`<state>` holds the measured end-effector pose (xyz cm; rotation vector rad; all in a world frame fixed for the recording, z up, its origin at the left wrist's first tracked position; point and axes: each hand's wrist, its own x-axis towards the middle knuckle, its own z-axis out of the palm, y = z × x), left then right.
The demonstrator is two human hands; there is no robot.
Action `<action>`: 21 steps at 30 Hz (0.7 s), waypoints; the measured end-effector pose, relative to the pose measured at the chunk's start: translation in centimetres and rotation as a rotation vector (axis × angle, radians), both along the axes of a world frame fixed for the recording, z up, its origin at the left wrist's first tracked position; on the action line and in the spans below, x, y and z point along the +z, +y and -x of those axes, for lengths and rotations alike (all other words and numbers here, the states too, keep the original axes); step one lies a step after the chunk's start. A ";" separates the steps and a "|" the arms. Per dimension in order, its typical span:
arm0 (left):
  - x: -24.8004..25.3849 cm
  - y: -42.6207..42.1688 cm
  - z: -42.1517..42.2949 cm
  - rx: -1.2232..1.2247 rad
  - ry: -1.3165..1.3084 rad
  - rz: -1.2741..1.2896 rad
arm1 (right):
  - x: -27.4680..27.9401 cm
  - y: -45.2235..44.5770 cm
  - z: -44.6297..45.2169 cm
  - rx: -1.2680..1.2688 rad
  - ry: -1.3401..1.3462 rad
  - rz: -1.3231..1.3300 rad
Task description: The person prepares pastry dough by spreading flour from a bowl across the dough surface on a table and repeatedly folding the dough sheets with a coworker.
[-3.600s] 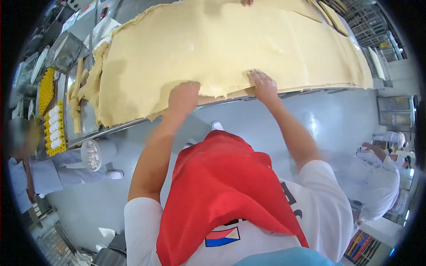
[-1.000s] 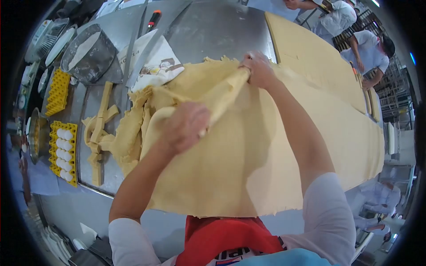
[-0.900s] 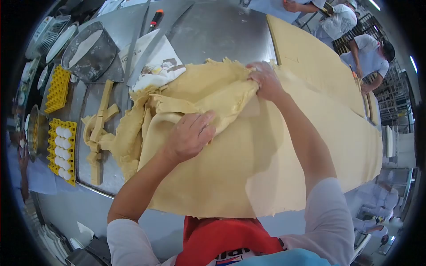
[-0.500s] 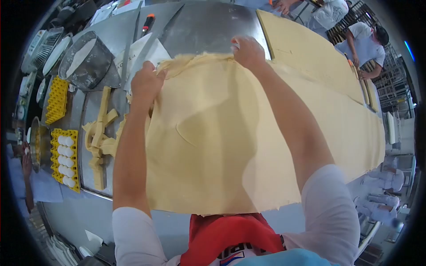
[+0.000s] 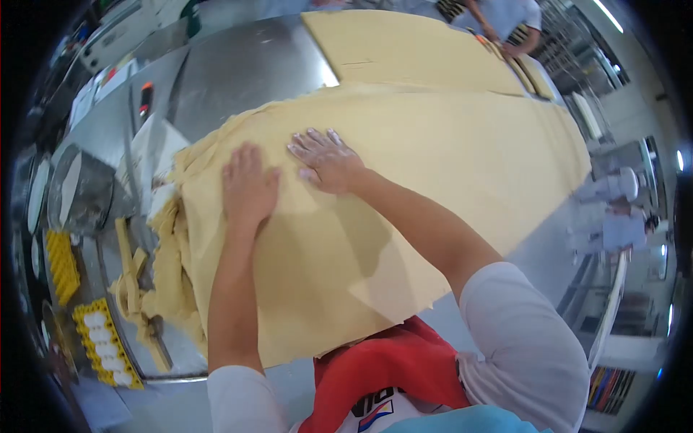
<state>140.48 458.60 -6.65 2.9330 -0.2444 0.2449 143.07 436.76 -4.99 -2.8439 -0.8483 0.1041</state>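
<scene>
A large, pale-yellow sheet of dough [image 5: 447, 151] spreads over the metal table in front of me. My left hand [image 5: 249, 184] lies flat on its left part, fingers stretched out and slightly blurred. To the right of it, my right hand [image 5: 326, 160] rests palm down on the same sheet with its fingers spread and white flour on the fingertips. Neither hand grips anything. The sheet's far left edge looks ragged and folded. Beside that edge, bunched dough scraps [image 5: 172, 267] lie at the left, and cut dough strips [image 5: 130, 278] are heaped further left.
Egg trays stand at the left: a yellow one holding white eggs [image 5: 107, 346] and another yellow tray [image 5: 62, 267]. Behind them is a metal pot [image 5: 86, 191] of white powder. An orange-and-black handle [image 5: 146, 97] lies beyond. A second dough slab [image 5: 411, 54] lies at the back, near a co-worker [image 5: 502, 22].
Both hands have let go of the far edge of the dough and now lie flat on it, nearer me. The sheet's far edge lies down, and the camera view has turned.
</scene>
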 end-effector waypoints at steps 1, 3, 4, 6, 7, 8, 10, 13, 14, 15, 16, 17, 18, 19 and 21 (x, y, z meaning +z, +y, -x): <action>0.4 0.1 0.6 0.032 0.073 -0.007 | 0.6 -1.8 1.0 0.005 -0.003 0.007; 0.7 0.2 1.5 0.005 0.054 -0.013 | 0.3 -6.9 2.0 -0.102 0.000 0.021; 0.8 0.2 1.7 0.003 0.048 -0.020 | 0.0 -9.7 2.5 -0.185 0.017 0.033; 0.7 0.4 2.0 -0.018 0.038 -0.040 | 0.3 -15.8 4.4 -0.276 0.031 0.052; 0.4 0.3 1.9 -0.015 0.044 -0.055 | 0.3 -18.4 5.5 -0.342 0.063 0.077; 0.4 0.0 1.8 -0.007 0.041 -0.092 | 0.2 -20.7 6.4 -0.376 0.075 0.072; -0.1 -0.2 1.6 -0.003 0.075 -0.168 | 0.1 -25.9 8.5 -0.372 0.024 0.119; -1.8 0.3 0.7 0.009 0.113 -0.229 | -0.6 -29.5 8.6 -0.298 0.022 0.065; -2.3 0.3 0.6 -0.007 0.132 -0.239 | -0.9 -30.1 8.3 -0.259 -0.008 0.048; -3.1 0.1 0.8 0.093 0.131 -0.204 | -1.2 -31.0 8.2 -0.215 -0.034 0.033; -3.9 -1.2 2.1 0.205 0.138 -0.175 | -1.4 -32.2 8.0 -0.211 0.002 0.025; -4.8 -3.4 4.0 0.225 0.176 -0.192 | -1.6 -33.3 7.4 -0.111 -0.004 0.003; -5.6 -5.4 5.6 0.259 0.139 -0.235 | -1.7 -34.5 6.6 0.000 -0.013 -0.032; -5.9 -6.8 7.0 0.291 0.100 -0.294 | -1.4 -36.5 6.2 -0.014 -0.078 -0.020; -4.3 -14.8 10.9 0.303 0.101 -0.280 | -2.4 -43.4 5.5 -0.107 -0.111 -0.122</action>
